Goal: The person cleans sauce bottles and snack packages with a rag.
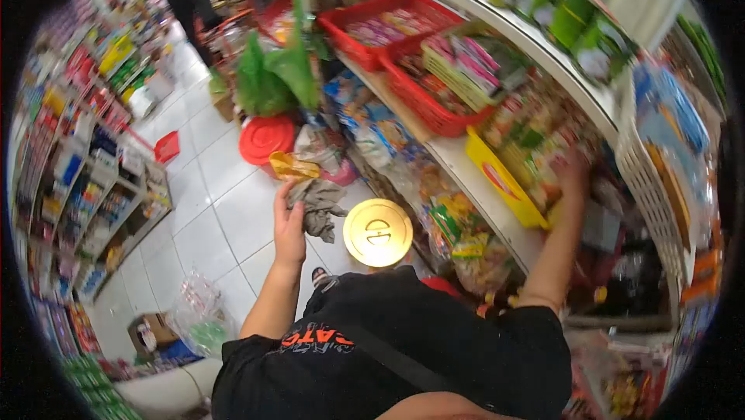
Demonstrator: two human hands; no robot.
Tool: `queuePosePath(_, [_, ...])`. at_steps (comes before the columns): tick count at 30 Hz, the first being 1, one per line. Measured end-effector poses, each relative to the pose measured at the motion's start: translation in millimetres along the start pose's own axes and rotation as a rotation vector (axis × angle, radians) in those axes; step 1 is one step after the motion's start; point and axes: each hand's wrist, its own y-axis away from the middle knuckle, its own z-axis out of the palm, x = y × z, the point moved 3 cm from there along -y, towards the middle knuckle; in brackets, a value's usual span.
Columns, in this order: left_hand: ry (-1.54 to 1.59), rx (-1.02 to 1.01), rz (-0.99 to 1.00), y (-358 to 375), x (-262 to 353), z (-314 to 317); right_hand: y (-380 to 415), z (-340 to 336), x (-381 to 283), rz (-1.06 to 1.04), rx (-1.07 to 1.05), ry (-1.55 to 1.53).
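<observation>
My left hand (290, 222) holds a crumpled grey cloth (317, 209) out over the tiled floor. On the other side, my right hand (572, 170) reaches in among clear packets (535, 140) on the shelf, at the yellow basket (504, 185). Its fingers are blurred and partly hidden by the packets, so their grip does not show. A round tin with a gold lid (378, 232) stands low between my arms, just right of the cloth.
Red baskets (419, 94) of packets line the shelf ahead, and green tins (570, 16) fill the shelf above. Bagged snacks (458, 226) sit beneath. A red-lidded bucket (266, 139) and green plastic bags (260, 78) stand on the floor. Stocked shelves (93, 179) run along the left.
</observation>
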Motion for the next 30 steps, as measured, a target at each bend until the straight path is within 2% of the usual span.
queuePosePath(1, [0.045,0.034,-0.032,-2,6,-5,-13,-7,-5,-0.018,0.011,0.043])
queuePosePath(3, [0.104,0.111,-0.056,-8,4,-24,-33,8,-14,-0.006,-0.053,-0.492])
queuePosePath(5, [0.131,0.138,-0.073,-12,12,-36,-48,7,-39,-0.016,0.012,-0.234])
queuePosePath(6, [0.146,0.142,-0.086,-14,15,-41,-43,-2,-69,-0.037,-0.086,-0.177])
queuePosePath(9, [0.109,0.162,-0.105,-23,20,-54,-87,29,-64,0.008,-0.271,-0.201])
queuePosePath(11, [0.097,0.150,-0.107,-28,22,-61,-97,39,-53,0.121,-0.171,-0.184])
queuePosePath(13, [0.089,0.130,-0.102,-35,23,-68,-153,79,7,0.252,-0.025,-0.127])
queuePosePath(16, [0.067,0.101,-0.116,-43,21,-74,-85,27,-53,0.299,-0.027,-0.247])
queuePosePath(18, [0.062,0.057,-0.183,-48,19,-79,-94,35,-23,0.237,0.038,-0.254])
queuePosePath(19, [0.063,0.035,-0.215,-51,17,-80,-75,25,-31,0.203,0.075,-0.373])
queuePosePath(20, [0.027,0.013,-0.213,-53,12,-83,-43,11,-55,0.165,0.111,-0.490])
queuePosePath(22, [-0.047,-0.027,-0.212,-57,-4,-88,7,0,-85,-0.083,0.503,-0.309])
queuePosePath(25, [-0.422,-0.195,-0.042,-63,-10,-77,81,-20,-147,-0.241,0.639,-0.320])
queuePosePath(26, [-0.421,-0.223,-0.207,-62,-6,-70,98,-21,-160,-0.302,0.709,-0.289])
queuePosePath(29, [-0.517,-0.373,-0.106,-63,0,-48,122,-5,-172,-0.394,0.500,-1.048])
queuePosePath(30, [-0.511,-0.419,-0.043,-64,0,-40,129,1,-190,-0.489,0.379,-1.175])
